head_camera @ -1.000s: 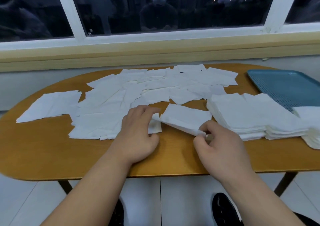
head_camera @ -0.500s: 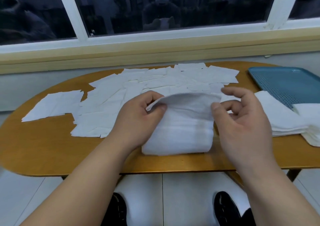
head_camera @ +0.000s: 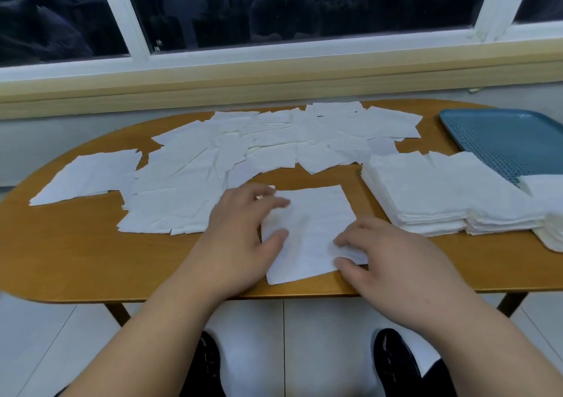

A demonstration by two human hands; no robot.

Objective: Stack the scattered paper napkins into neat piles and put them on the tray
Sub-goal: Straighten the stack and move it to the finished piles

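Napkin [head_camera: 310, 229], table [head_camera: 91, 253] front: open left hand [head_camera: 240, 235] is pressing its edge, right hand [head_camera: 393, 256] is touching a corner, pinch unclear; squaring edges before joining piles [head_camera: 426, 195] is advisable.

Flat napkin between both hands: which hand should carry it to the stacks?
Right, probably. The right hand rests on the near right corner of the napkin, and the napkin stacks lie to its right, by the tray. The left hand, on the left edge, would have to cross over.

Scattered napkins [head_camera: 213, 159] behind, stacks [head_camera: 426, 195] right, tray [head_camera: 505, 140] beyond them
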